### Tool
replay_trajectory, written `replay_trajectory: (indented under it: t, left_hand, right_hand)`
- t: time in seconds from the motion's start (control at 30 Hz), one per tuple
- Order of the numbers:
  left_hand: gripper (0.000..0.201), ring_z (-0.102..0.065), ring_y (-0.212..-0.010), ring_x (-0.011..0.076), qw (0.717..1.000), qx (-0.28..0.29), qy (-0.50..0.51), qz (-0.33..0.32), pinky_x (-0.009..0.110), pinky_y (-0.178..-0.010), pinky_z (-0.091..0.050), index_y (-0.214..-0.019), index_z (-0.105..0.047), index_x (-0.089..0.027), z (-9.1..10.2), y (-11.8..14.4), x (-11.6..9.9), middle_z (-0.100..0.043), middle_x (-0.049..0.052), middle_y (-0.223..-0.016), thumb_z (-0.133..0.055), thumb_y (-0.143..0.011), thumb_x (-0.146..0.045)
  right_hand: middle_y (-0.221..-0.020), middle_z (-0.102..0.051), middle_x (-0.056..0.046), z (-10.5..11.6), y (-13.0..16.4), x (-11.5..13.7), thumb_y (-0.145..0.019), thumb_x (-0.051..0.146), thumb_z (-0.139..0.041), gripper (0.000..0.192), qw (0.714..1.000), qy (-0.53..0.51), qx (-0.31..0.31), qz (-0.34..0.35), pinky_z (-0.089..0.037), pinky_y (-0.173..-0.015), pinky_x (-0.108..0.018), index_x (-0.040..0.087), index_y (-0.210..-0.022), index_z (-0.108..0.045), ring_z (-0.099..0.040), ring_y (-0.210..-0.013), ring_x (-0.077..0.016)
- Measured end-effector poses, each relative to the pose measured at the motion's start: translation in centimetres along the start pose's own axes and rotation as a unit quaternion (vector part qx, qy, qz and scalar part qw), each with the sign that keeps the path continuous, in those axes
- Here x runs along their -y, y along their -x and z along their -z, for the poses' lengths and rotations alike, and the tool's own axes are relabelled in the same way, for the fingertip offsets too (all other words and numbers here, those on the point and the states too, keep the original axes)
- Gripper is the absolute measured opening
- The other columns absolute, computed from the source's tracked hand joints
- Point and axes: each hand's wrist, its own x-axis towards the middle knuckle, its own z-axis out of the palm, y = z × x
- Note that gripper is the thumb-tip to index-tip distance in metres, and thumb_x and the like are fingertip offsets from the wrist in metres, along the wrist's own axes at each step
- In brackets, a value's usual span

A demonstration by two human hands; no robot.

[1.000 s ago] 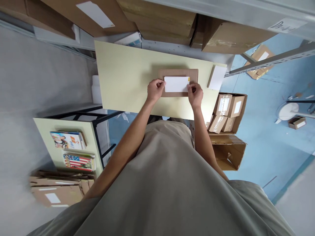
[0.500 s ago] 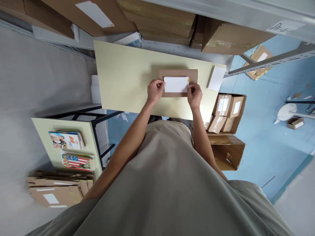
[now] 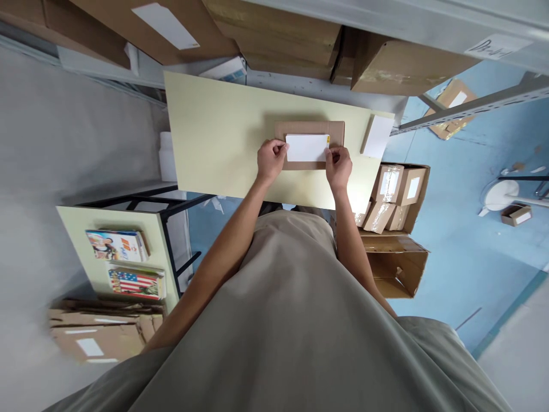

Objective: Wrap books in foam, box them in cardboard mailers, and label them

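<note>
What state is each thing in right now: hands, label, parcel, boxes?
left hand: closed, pinching the left end of the label
right hand: closed, pinching the right end of the label
white label: flat over the parcel, held at both ends
flat cardboard parcel: closed, lying flat on the table
open carton: open, holding taped small boxes
white sheet: lying at the table's right edge

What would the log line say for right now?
left hand: pinching white label | right hand: pinching label | label: over flat cardboard parcel | parcel: on table
</note>
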Motion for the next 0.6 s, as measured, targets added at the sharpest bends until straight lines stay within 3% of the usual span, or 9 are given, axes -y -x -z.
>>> replay_trajectory:
  t: [0.3, 0.6]
  left_hand:
    - [0.015, -0.062, -0.081, 0.0212, 1.0, 0.007, 0.009, 0.007, 0.036, -0.085, -0.053, -0.091, -0.074, -0.025, 0.12, 0.09, -0.26, -0.065, 0.003, -0.082, -0.074, -0.104, -0.034]
    - [0.02, -0.062, -0.083, 0.0228, 1.0, 0.003, 0.005, 0.012, 0.038, -0.084, -0.053, -0.09, -0.075, -0.026, 0.18, 0.27, -0.83, -0.064, 0.004, -0.08, -0.075, -0.104, -0.04]
  right_hand:
    - [-0.103, -0.074, -0.007, -0.47, -0.02, -0.46, -0.116, 0.069, -0.052, 0.047, 1.0, 0.011, -0.02, 0.008, -0.063, -0.092, -0.043, 0.026, -0.101, -0.062, -0.07, -0.088, -0.0217]
    - [-0.106, -0.071, -0.009, -0.5, 0.02, -0.04, -0.12, 0.063, -0.047, 0.045, 0.999, 0.038, -0.012, 0.019, -0.064, -0.099, -0.051, 0.024, -0.109, -0.067, -0.073, -0.1, -0.0266]
